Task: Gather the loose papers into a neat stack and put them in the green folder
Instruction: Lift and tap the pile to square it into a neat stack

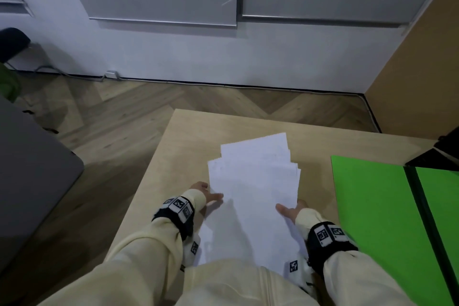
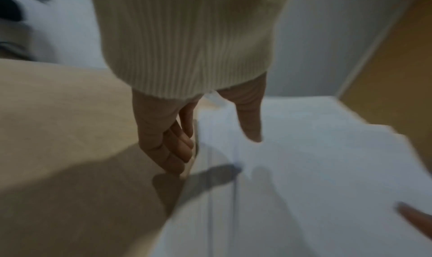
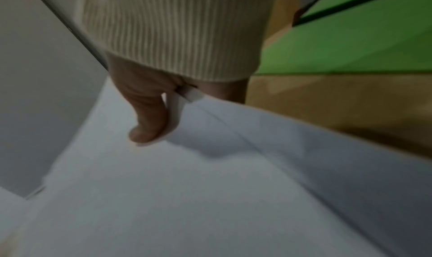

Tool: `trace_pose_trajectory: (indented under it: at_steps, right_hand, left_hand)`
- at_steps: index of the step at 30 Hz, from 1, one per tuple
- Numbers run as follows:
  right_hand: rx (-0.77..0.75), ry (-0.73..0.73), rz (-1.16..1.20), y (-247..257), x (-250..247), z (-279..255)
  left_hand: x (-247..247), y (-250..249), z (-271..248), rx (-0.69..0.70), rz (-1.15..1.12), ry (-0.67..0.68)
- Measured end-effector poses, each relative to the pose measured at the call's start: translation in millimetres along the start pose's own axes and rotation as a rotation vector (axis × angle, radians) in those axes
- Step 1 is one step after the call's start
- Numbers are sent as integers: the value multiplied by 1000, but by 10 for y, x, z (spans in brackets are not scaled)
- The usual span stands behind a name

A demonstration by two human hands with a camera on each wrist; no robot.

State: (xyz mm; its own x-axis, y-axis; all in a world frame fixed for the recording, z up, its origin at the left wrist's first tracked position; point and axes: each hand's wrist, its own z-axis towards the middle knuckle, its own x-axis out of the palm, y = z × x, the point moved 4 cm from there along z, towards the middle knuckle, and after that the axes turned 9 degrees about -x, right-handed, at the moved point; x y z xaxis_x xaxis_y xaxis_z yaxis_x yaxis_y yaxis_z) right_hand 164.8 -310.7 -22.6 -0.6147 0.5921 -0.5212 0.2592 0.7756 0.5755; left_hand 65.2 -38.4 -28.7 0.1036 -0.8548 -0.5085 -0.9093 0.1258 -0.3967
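A loosely fanned pile of white papers [image 1: 253,181] lies on the wooden table [image 1: 173,151], its far sheets skewed. My left hand [image 1: 210,192] is at the pile's near left edge; in the left wrist view its straight fingers [image 2: 168,146] lie along the paper edge [image 2: 304,168] with the thumb hovering over the sheets. My right hand [image 1: 290,208] grips the pile's near right side. The right wrist view shows its thumb [image 3: 145,124] on top of the papers [image 3: 210,196], the fingers hidden underneath. The green folder [image 1: 372,206] lies open to the right, also visible as the green folder [image 3: 350,44].
A black object [image 1: 444,151] overlaps the folder's far right corner. A grey surface [image 1: 29,169] stands off to the left across a gap of floor. The table's far edge [image 1: 248,118] drops to the wooden floor.
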Motion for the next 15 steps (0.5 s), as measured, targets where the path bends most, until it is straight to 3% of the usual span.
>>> trace_pose_trajectory:
  at_steps: [2, 5, 8, 10, 12, 15]
  right_hand:
    - [-100, -49, 93, 172, -242, -21]
    - [-309, -183, 270, 582, -699, -171]
    - [-510, -305, 473, 1098, -1144, -502]
    - [-629, -300, 581, 1380, -1311, -739]
    - [-610, -297, 527, 1495, -1315, -798]
    - [-591, -300, 378, 1405, -1150, -662]
  left_hand:
    - [-115, -88, -142, 41, -163, 103]
    - [-326, -457, -484, 270, -383, 206]
    - [-621, -938, -931, 502, -464, 96]
    - [-796, -1196, -1230, 650, -512, -11]
    - [-840, -1324, -1345, 783, -497, -53]
    - [-763, -1269, -1337, 847, -469, -119]
